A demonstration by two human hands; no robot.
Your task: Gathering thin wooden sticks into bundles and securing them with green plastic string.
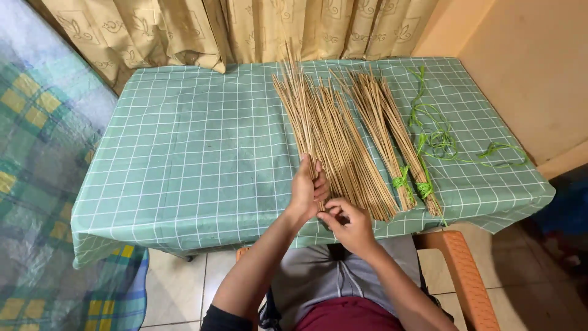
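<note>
Thin sticks (pixel 334 144), pale tan, straight and dry-looking, lie in a loose fan-shaped heap on the table, their near ends gathered at about six o'clock and their far tips spreading toward twelve o'clock.

Largest of all is the table (pixel 184 153), draped in a green cloth with a white grid, smooth with slight creases at the hanging edges. Beyond it at twelve o'clock hang beige patterned curtains (pixel 184 30) in soft folds. At nine o'clock lies a checked blue, green and yellow cloth (pixel 37 184). At five o'clock an orange chair arm (pixel 468 276) juts out.

At three o'clock of the loose heap lie two tied bundles (pixel 392 135) of the same sticks, each bound near its lower end with bright green string. Loose green string (pixel 438 132) curls in loops at two o'clock.

The left hand (pixel 307 190) wraps around the near ends of the loose sticks, fingers curled over them. The right hand (pixel 346 222), just beside it, pinches stick ends between thumb and fingertips.
</note>
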